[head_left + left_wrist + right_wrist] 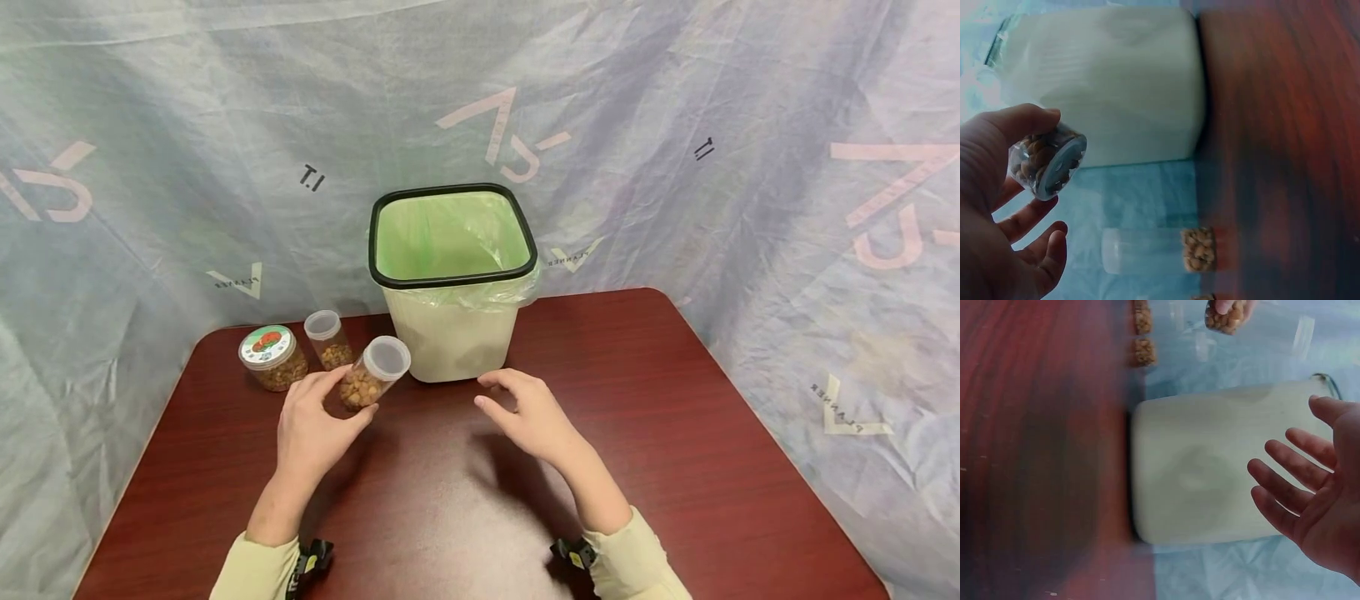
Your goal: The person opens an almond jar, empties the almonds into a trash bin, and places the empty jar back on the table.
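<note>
My left hand (317, 423) pinches a clear plastic jar (372, 372) between thumb and fingers. The jar has a translucent lid, holds small brown pieces at its bottom, and leans to the right above the table. In the left wrist view, the base of this jar (1050, 164) faces the camera. My right hand (528, 412) hovers in front of the bin with fingers spread and nothing in them. A second tall jar (328, 340), partly filled with brown pieces, stands behind the left hand. Left of it is a wide jar (273, 358) with a green and white lid.
A cream bin (453, 333) with a black rim stands at the table's back edge, lined with a greenish clear plastic bag (420, 237). The dark red table (637, 400) has rounded back corners. Printed grey cloth (600, 150) hangs behind and at both sides.
</note>
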